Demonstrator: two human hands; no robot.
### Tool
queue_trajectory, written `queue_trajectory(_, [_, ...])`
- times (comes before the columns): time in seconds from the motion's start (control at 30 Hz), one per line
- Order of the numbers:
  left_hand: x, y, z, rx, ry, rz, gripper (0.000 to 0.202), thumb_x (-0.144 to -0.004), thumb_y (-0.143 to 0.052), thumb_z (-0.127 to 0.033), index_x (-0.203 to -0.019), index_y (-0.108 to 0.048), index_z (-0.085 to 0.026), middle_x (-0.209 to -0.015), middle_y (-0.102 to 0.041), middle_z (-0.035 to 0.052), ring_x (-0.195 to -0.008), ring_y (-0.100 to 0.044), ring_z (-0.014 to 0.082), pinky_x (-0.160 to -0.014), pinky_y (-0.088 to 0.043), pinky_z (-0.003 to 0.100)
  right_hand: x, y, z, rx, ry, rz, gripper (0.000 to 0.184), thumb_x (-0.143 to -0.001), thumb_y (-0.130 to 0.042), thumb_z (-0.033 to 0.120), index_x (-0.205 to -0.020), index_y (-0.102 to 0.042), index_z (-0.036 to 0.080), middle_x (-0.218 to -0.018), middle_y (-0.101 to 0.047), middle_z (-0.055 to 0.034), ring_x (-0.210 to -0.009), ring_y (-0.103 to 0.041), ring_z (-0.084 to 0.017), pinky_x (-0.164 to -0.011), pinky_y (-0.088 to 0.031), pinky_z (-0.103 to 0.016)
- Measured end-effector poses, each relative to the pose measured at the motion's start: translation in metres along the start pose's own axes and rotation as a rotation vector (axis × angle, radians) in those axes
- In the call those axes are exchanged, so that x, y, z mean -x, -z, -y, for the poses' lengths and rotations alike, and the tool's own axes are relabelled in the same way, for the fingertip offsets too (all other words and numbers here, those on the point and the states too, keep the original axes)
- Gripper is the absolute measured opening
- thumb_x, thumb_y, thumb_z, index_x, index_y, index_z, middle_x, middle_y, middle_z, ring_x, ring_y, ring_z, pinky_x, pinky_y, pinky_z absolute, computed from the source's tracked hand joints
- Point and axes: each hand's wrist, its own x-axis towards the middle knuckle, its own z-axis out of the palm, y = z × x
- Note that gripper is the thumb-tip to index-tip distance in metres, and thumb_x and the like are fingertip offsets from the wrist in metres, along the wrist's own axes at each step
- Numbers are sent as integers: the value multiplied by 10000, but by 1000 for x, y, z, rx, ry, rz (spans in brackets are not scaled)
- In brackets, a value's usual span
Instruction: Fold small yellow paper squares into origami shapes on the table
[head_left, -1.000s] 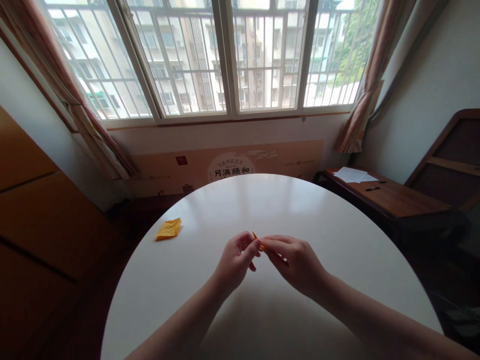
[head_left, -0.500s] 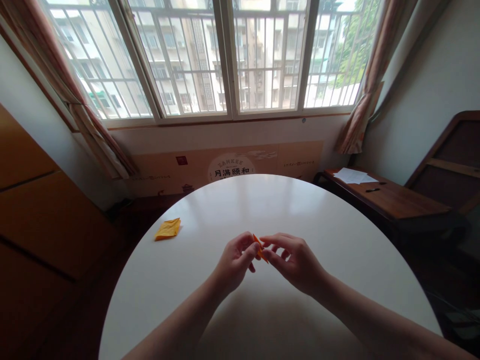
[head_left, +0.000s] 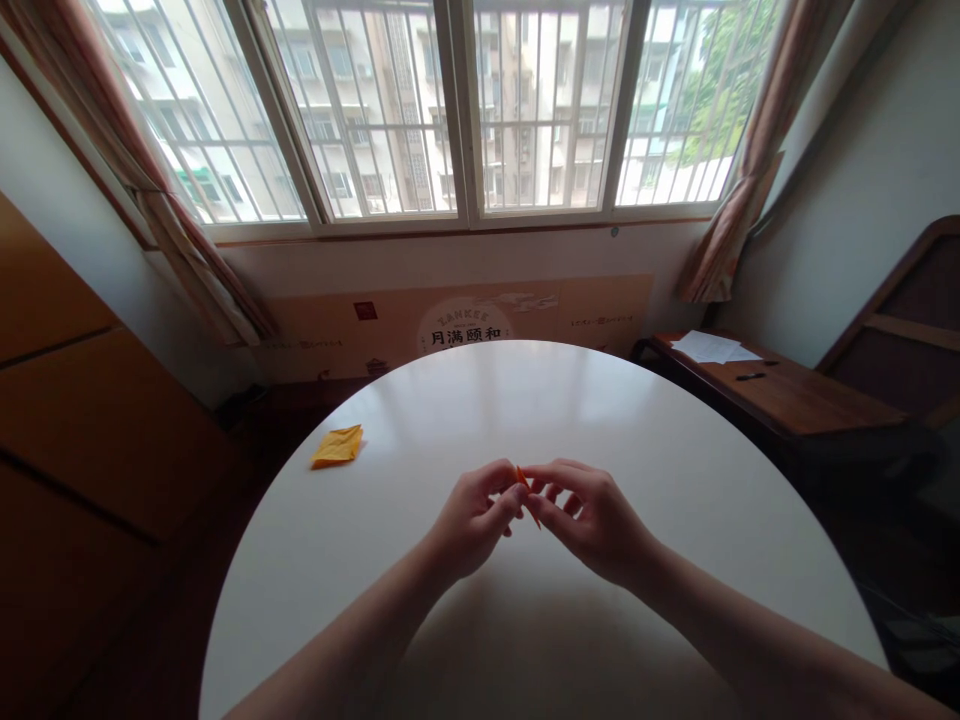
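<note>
A small folded orange paper piece (head_left: 523,484) is pinched between the fingertips of both hands above the middle of the round white table (head_left: 675,470). My left hand (head_left: 472,520) grips it from the left with thumb and fingers closed. My right hand (head_left: 589,515) pinches it from the right. Most of the paper is hidden by the fingers. A second folded yellow-orange paper (head_left: 337,446) lies flat near the table's left edge, well apart from both hands.
A wooden side table (head_left: 795,395) with white sheets (head_left: 711,347) and a dark pen (head_left: 750,376) stands at the right. A printed cardboard panel (head_left: 465,325) leans under the barred window. Wooden cabinet panels (head_left: 82,430) fill the left.
The hands stay together over the table while the fingers shift on the orange paper, which turns more upright. The view has tilted slightly downward.
</note>
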Motion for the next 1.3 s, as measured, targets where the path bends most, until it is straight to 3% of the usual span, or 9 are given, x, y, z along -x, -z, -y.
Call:
queue_trajectory(0.6, [-2,1,1,48,66,7,431,-878,-591,-562,-791,-611,-140,-720,-634,54,-641,-623,159,-507,-495,228,1,2,-1,60,28,-8,209,-932,-582,256,-1015,-771,225,-799,-735,-37,-686,-648,-152,-538,-484,-225])
queue_trajectory(1.13, [-3,1,7,74,72,19,423,-890,-585,-554,-796,-608,-142,-689,-624,40,-593,-604,141,-515,-498,235,0,2,0,63,-3,-22,285,-962,-536,327,-886,-782,206,-779,-754,-36,-675,-661,-166,-557,-483,-241])
queue_trajectory(1.3, [-2,0,7,81,74,26,428,-899,-566,-560,-815,-599,-141,-712,-636,48,-593,-610,145,-503,-491,237,0,2,-2,44,-24,-24,267,-960,-534,298,-972,-787,212,-778,-753,-31,-671,-666,-169,-545,-477,-238])
